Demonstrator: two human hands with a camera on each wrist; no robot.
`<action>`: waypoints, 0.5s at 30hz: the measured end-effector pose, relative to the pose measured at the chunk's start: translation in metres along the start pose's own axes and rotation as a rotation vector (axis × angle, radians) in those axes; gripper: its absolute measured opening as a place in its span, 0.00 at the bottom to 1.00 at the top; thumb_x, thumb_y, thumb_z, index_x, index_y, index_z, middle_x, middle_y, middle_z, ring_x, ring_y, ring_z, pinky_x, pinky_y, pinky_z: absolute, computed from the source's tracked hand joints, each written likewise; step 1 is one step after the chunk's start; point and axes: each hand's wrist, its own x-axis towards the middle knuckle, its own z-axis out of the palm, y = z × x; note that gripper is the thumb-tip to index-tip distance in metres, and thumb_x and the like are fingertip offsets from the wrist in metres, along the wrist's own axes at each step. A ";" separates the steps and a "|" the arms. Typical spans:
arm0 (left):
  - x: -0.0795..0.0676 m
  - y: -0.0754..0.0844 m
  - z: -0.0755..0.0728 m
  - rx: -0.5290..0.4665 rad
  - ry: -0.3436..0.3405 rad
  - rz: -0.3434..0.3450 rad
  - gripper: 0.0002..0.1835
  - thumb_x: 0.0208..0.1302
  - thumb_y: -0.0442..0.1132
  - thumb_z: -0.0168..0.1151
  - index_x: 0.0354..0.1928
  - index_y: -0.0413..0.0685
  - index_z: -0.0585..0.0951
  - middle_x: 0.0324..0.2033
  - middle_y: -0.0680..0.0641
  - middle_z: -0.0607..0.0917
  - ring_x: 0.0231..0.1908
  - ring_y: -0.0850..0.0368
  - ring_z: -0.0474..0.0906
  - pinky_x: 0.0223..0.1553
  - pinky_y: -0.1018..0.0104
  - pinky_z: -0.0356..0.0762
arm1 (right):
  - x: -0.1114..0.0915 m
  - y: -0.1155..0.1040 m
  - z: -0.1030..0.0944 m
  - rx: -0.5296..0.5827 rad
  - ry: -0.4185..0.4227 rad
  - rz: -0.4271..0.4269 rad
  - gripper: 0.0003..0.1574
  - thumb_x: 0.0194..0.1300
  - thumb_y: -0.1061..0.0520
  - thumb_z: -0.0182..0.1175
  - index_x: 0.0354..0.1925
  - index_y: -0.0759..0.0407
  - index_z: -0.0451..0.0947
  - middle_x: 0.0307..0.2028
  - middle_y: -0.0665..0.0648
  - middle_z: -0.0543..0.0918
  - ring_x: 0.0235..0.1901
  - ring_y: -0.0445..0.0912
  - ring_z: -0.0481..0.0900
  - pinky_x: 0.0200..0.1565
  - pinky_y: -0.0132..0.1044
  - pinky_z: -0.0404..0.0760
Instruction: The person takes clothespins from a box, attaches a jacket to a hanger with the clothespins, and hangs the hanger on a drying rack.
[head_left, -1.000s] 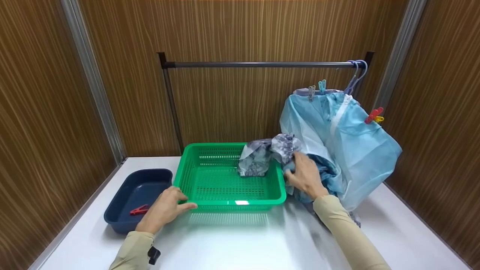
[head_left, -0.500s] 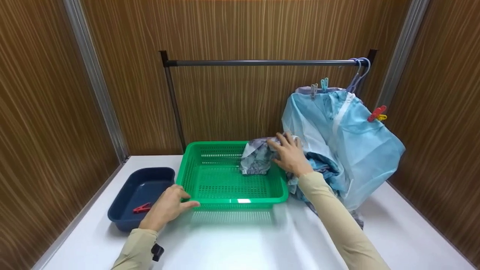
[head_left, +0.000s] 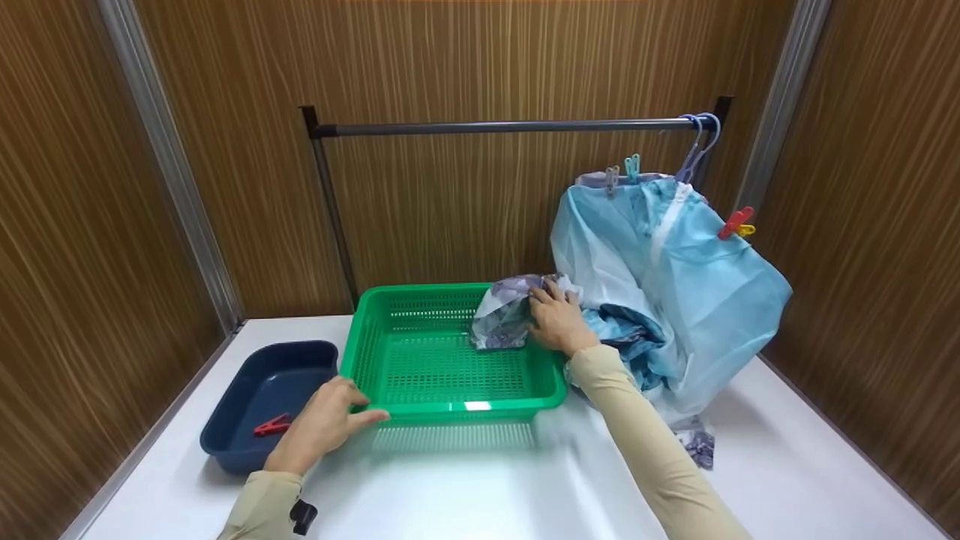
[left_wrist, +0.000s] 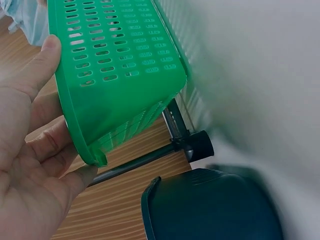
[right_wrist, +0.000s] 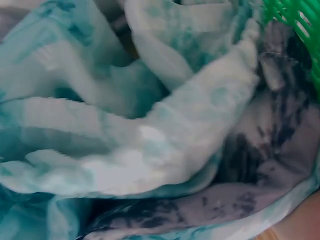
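A green plastic basket [head_left: 450, 409] with slotted walls stands mid-table. My left hand [head_left: 322, 424] holds its front-left corner; in the left wrist view the thumb and fingers [left_wrist: 52, 145] lie around the green rim. A grey-purple patterned garment [head_left: 501, 322] with a gathered edge drapes over the basket's right rim. My right hand [head_left: 559, 322] grips this cloth from above, fingers bent onto it. Beside it hangs a light-blue garment [head_left: 600, 247], bunched lower down. In the right wrist view, blue-and-white folds [right_wrist: 165, 140] fill most of the picture and the right hand is mostly hidden.
A dark-blue tray [head_left: 225, 450] holding a red clip [head_left: 272, 425] stands left of the basket. Behind is a rack with a dark bar [head_left: 487, 127]. Purple hangers [head_left: 697, 146] hang at its right end, and several clips [head_left: 736, 223] pinch the blue garment.
My right hand has moved left from the bunched blue cloth onto the patterned garment, and its spread fingers have bent down. The left hand stays at the basket's corner.
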 end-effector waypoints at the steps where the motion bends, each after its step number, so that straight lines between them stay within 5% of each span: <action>1: 0.000 0.000 0.000 -0.001 0.000 0.005 0.23 0.54 0.53 0.72 0.41 0.38 0.88 0.34 0.49 0.83 0.37 0.56 0.74 0.41 0.57 0.75 | -0.001 0.002 0.002 0.016 0.032 0.003 0.32 0.67 0.52 0.61 0.63 0.68 0.71 0.69 0.63 0.68 0.72 0.62 0.56 0.67 0.65 0.59; 7: 0.003 0.000 0.002 -0.012 -0.005 0.006 0.25 0.54 0.54 0.71 0.42 0.38 0.88 0.34 0.48 0.83 0.36 0.58 0.73 0.42 0.57 0.74 | -0.013 0.024 0.006 0.091 0.225 0.018 0.30 0.71 0.51 0.57 0.62 0.70 0.71 0.65 0.67 0.72 0.66 0.62 0.66 0.65 0.59 0.66; 15: 0.002 -0.001 -0.001 -0.011 -0.024 -0.014 0.26 0.56 0.55 0.70 0.44 0.37 0.87 0.37 0.47 0.82 0.39 0.56 0.73 0.45 0.54 0.74 | -0.039 0.048 0.003 -0.004 0.184 0.102 0.29 0.75 0.47 0.49 0.56 0.71 0.75 0.59 0.65 0.76 0.61 0.61 0.70 0.60 0.60 0.68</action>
